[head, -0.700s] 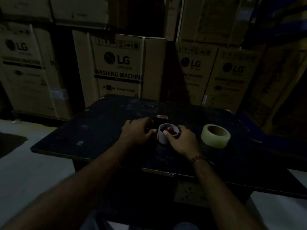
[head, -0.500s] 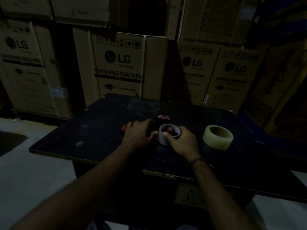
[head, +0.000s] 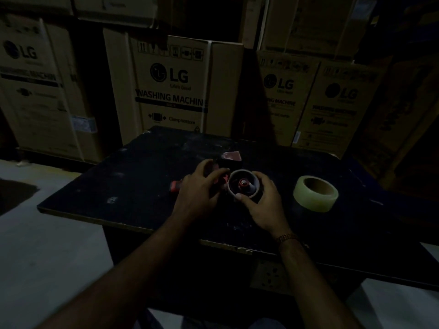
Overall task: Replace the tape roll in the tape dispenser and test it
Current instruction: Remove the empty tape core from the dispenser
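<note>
Head view shows our right hand (head: 260,200) now gripping the old ring (head: 243,184) mid-frame while our left hand (head: 199,188) has lifted open, baring the dispenser (head: 175,185), so the ring can come off.

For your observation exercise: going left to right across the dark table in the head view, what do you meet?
Red dispenser handle end → left hand → empty tape core → right hand → full tape roll.
</note>
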Available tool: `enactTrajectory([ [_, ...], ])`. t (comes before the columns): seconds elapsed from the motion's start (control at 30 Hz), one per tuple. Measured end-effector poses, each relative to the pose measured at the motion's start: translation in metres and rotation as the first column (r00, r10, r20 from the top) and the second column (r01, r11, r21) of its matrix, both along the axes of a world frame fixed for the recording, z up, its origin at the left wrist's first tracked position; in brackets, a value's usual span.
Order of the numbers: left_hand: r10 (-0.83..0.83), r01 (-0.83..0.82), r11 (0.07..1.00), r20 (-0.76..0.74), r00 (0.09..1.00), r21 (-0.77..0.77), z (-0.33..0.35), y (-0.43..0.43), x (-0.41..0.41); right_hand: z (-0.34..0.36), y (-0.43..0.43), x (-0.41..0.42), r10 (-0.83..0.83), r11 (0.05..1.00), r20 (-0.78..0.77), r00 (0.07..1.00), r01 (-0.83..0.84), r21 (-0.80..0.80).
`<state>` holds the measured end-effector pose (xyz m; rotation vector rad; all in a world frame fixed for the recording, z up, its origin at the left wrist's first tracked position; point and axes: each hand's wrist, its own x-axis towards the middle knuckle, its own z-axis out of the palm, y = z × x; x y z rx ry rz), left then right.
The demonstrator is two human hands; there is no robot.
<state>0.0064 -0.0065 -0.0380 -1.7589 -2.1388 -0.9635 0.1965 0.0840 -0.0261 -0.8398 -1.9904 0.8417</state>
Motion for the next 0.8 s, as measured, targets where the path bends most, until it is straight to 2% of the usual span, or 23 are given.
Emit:
enactTrajectory([
  [0.2, 0.098, -0.094, 0.995, 0.116, 0.988, -0.041, 0.002, 0.005, 0.02, -0.001, -0.001, 0.002, 0.028, 1.0, -0.021, 0.999, -0.028, -0.006],
  [0.3, 0.135, -0.132, 0.99, 0.064, 0.989, -0.054, 0.001, 0.004, 0.031, -0.001, -0.003, 0.005, 0.073, 0.997, -0.042, 0.996, -0.074, -0.033],
  [0.47, 0.135, -0.131, 0.99, 0.061, 0.989, -0.053, 0.001, -0.001, 0.035, 0.001, -0.006, 0.008, 0.118, 0.992, -0.08, 0.99, -0.122, -0.042],
  [0.57, 0.133, -0.128, 0.989, 0.062, 0.989, -0.078, 0.002, -0.001, 0.034, 0.005, -0.008, 0.006, 0.078, 0.995, -0.136, 0.988, -0.087, -0.059],
  [0.8, 0.133, -0.13, 0.99, 0.078, 0.988, -0.049, 0.002, -0.006, 0.036, 0.001, -0.007, 0.003, -0.02, 0.997, -0.155, 0.988, 0.008, -0.075],
])
